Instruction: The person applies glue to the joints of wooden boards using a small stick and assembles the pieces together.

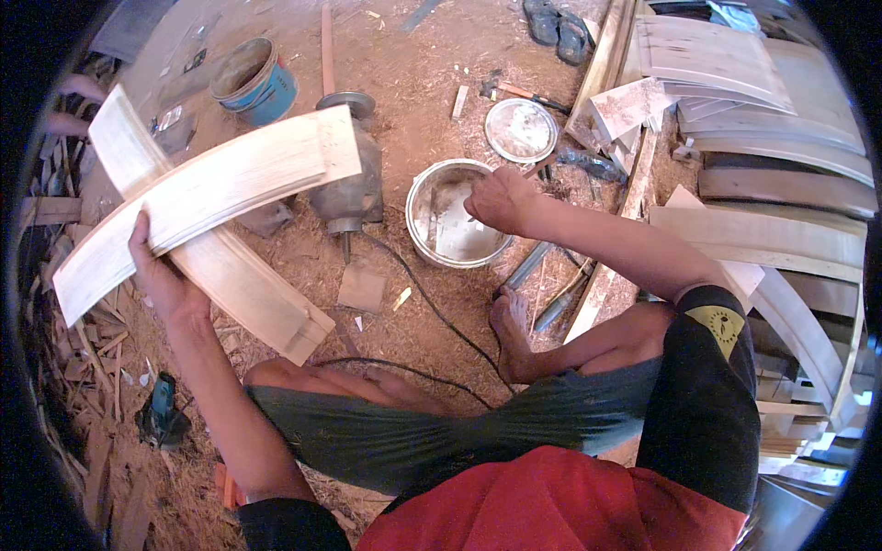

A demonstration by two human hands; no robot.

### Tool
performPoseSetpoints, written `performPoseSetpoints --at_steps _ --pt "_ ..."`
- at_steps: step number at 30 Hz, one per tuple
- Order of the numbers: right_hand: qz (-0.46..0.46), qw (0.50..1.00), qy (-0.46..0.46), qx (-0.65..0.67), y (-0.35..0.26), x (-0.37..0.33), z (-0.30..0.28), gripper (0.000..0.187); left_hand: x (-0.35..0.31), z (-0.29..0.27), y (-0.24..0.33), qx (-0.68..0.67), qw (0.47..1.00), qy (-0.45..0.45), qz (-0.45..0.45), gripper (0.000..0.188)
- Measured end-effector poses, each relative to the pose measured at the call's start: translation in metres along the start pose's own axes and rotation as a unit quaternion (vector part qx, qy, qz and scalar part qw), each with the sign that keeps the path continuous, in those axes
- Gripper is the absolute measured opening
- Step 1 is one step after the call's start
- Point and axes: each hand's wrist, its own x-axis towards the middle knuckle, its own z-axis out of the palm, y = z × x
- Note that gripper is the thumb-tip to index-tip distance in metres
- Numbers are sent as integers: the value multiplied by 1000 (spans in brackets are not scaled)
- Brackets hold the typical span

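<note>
Pale wood is in the left hand (170, 280), its thumb pressed over an upper curved panel (239, 170) that crosses a lower curved panel (253, 289), both held above the shaving-strewn floor (427, 354). The right hand (501, 202) is curled closed over the white bucket (412, 216), and what it grips, if anything, I cannot tell; a round lid (521, 129) lies near.

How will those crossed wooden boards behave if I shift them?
The crossed wooden boards look stiff: their free ends show no visible sag. They are probably light for their size, since the left hand alone seems to hold them up. They may tip or twist, as long ends jut past the grip.
</note>
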Motion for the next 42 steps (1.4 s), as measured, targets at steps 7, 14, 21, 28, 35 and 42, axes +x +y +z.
performPoseSetpoints --at_steps 7,14,21,28,35,42 --pt "-3 998 -69 0 -22 27 36 14 -12 19 -37 59 992 -20 -110 63" --pt "59 978 -59 189 11 11 3 18 -8 23 -49 55 987 -50 -140 58" --pt "55 933 12 355 81 -65 -37 19 4 22 -66 36 979 -62 -192 62" --pt "-19 805 122 580 89 -99 -104 18 -2 28 -68 18 974 -95 -205 62" --pt "18 870 286 402 71 -81 -122 12 -17 44 -62 8 973 -95 -211 61" --pt "69 883 399 237 47 -63 -128 10 -27 40 -49 1 976 -86 -201 64"
